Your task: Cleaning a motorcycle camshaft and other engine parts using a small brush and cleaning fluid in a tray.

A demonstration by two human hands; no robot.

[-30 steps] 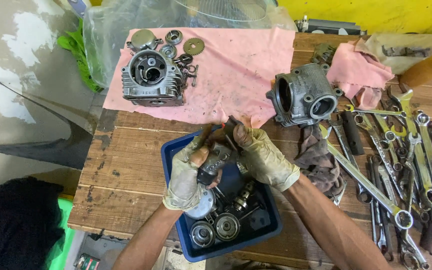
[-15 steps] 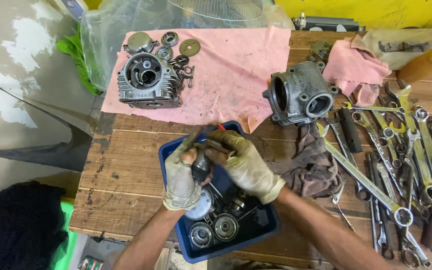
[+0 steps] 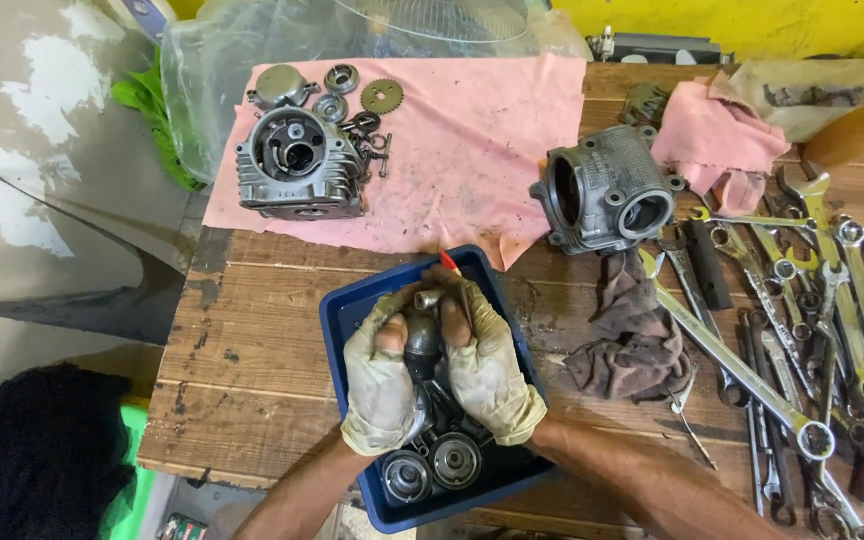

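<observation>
Greasy grey metal part (image 3: 422,340) sits gripped by both gloved hands, left hand (image 3: 380,375) and right hand (image 3: 487,365), over a blue plastic tray (image 3: 337,320) holding round metal pieces (image 3: 432,465).

We look straight down on a workbench (image 3: 252,340) made of weathered brown wooden planks, stained dark with grease, its boards running left to right. To the left of the bench lies a grey concrete floor (image 3: 52,130) with pale worn patches and a long dark crack. Along the top edge runs a bright yellow wall (image 3: 792,20). A crumpled clear plastic sheet (image 3: 212,60) lies at the bench's far left corner, with something bright green (image 3: 142,100) showing just beside it. A black mass (image 3: 32,460) fills the lower left. The light is even, soft daylight, without hard shadows.
</observation>
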